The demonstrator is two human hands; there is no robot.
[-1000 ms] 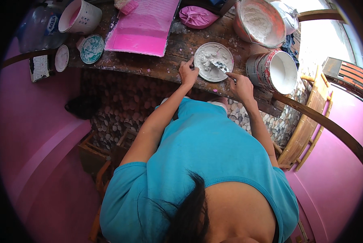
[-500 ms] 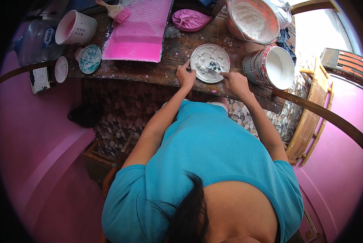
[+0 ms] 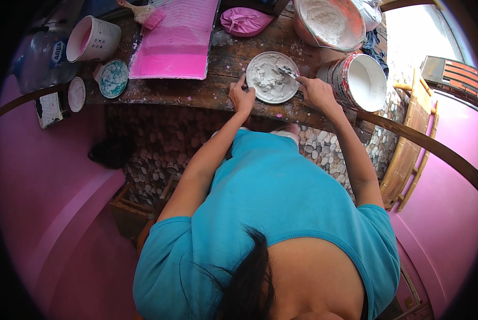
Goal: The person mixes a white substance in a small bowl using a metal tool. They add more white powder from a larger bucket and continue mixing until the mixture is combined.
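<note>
Left hand [image 3: 242, 97] at near-left rim of round lid [image 3: 273, 102], likely steadying it; can't tell if pinched. Right hand [image 3: 319, 93] clamped on scraper [image 3: 288, 72], blade at white paste [image 3: 268, 80] on lid. Lid near bench [image 3: 229, 65] front edge, probably for easy reach. Bucket [image 3: 333, 79] just right; powder basin [image 3: 359, 38] farther back.

left fingers [image 3: 241, 81]: touching round lid [image 3: 274, 101] | right fingers [image 3: 303, 80]: gripping spatula [image 3: 288, 71] | white paste [image 3: 265, 77]: on lid
</note>
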